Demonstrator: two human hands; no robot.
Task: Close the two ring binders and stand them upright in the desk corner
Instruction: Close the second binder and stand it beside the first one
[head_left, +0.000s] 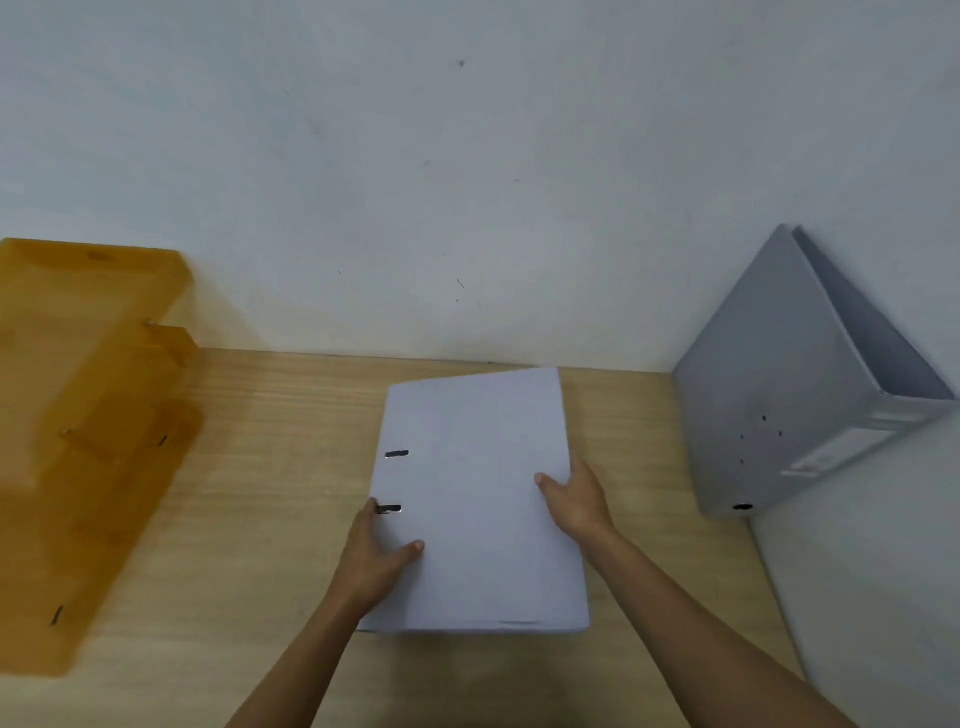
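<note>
White binder (478, 499) lies flat and closed on the worktop (260, 467), centre, a little way short of the back wall. Grey binder (779, 395) already stands in the right corner, against the side wall, looks tilted but wide-angle lens may exaggerate that.

Left hand (376, 551) clamped on the spine edge by the two slots (396, 480): thumb on the cover, fingers wrapped under or around the edge. Right hand (576, 499) clamped on the opposite long edge, thumb on top, fingers hidden beneath.

Judgement: closing is done for both, step in hand is lift and stand the white one.

How to do it well:
- keep thumbs pressing the cover so it doesn't flap open during the tilt
- rotate it up onto its short bottom edge, spine facing outward like the grey one
- slide it flush against the grey binder's cover, don't shove, since a knock could tip it
- release only once it stands without leaning

Orange tray (88, 415) on the left is well apart, no clearance issue.
</note>
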